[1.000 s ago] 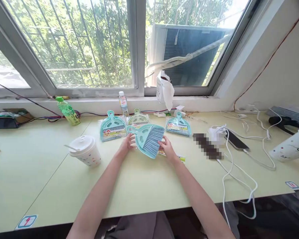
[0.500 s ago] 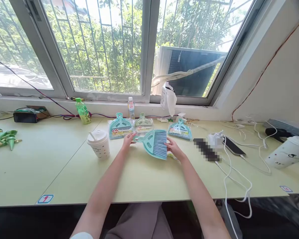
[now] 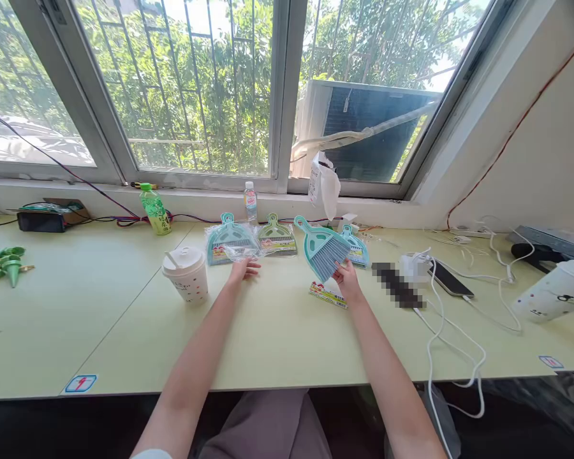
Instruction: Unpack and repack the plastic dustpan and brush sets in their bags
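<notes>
My right hand [image 3: 346,280] grips a mint-green dustpan and brush set [image 3: 321,248] by its bristle end. The set is tilted, with its looped handle pointing up and to the left. My left hand [image 3: 243,270] is open, fingers stretched out, at the front edge of a plastic-wrapped dustpan set [image 3: 227,239]; whether it touches the clear wrapping I cannot tell. Beside that lies an olive-green wrapped set [image 3: 273,234]. Another mint-green set [image 3: 358,250] is partly hidden behind the held one. Under my right hand is a printed card [image 3: 326,294].
A lidded paper cup [image 3: 187,275] stands left of my left arm. Two bottles, one green [image 3: 155,209] and one clear [image 3: 250,203], are near the window. To the right lie a phone [image 3: 446,278], white cables [image 3: 433,331] and another cup [image 3: 555,293].
My left hand has let go of the dustpan set and moved left to the wrapped one. My right hand has shifted the held set right and turned its handle upward, uncovering the printed card.
</notes>
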`<state>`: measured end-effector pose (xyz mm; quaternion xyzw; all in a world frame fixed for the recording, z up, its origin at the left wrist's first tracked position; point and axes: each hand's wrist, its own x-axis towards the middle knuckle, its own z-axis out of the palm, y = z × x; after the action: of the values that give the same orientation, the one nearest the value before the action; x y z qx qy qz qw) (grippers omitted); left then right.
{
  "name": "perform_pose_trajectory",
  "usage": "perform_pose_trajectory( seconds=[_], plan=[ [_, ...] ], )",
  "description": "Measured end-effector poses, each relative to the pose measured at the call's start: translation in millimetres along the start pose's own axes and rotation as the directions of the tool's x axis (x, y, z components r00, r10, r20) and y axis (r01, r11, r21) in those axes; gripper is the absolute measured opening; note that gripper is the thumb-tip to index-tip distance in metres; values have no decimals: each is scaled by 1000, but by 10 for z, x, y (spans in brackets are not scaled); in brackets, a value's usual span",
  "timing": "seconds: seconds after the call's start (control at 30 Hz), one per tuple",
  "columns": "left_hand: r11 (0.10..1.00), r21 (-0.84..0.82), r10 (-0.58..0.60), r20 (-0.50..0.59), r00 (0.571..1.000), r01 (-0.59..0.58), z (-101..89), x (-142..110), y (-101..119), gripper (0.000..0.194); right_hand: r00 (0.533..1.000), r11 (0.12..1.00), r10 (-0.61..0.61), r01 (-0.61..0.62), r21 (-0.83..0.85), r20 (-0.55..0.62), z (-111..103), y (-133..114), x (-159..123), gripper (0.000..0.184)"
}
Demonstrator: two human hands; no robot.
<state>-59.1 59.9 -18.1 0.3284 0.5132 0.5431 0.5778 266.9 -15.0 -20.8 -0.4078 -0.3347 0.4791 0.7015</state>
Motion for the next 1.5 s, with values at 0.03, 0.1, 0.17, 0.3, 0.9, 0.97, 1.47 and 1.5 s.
perform_pose_trajectory(
  seconds=[0.03, 0.1, 0.17, 0.3, 0.9, 0.97, 1.47, 1.5],
  plan=[
    [1000, 5, 0, 28, 1000, 0, 17, -6, -18, 19, 1000, 1000, 4, -4, 4, -11, -18, 13, 16, 51],
    [997, -59, 42, 32, 999, -40, 26, -6, -26, 16, 1000, 1000, 9, -9, 9, -21, -45, 41, 43, 51],
    [973, -209, 96, -38, 995, -102, -10, 5, 8, 14, 1000, 1000, 13, -13, 7, -16, -57, 71, 65, 51],
    [834, -547, 55, -42, 998, -69, -86, -6, 97, 13, 1000, 1000, 13, -13, 5, -5, -32, 104, 84, 51],
    [964, 21, 253, 216, 943, -263, 775, -612, -458, 35, 954, 709, -300, 216, -671, -9, 422, 6, -184, 48],
    [928, 72, 349, 177, 920, -365, 792, -660, -455, 30, 896, 457, -428, 329, -826, 120, 534, -40, -265, 42],
    [813, 221, 503, 197, 841, -538, 778, -721, -486, 38, 846, 168, -200, 527, -833, 495, 1164, -34, -267, 21],
    [821, 200, 496, 213, 842, -535, 782, -698, -494, 37, 867, 262, -191, 497, -827, 461, 1143, -46, -220, 18]
  ],
)
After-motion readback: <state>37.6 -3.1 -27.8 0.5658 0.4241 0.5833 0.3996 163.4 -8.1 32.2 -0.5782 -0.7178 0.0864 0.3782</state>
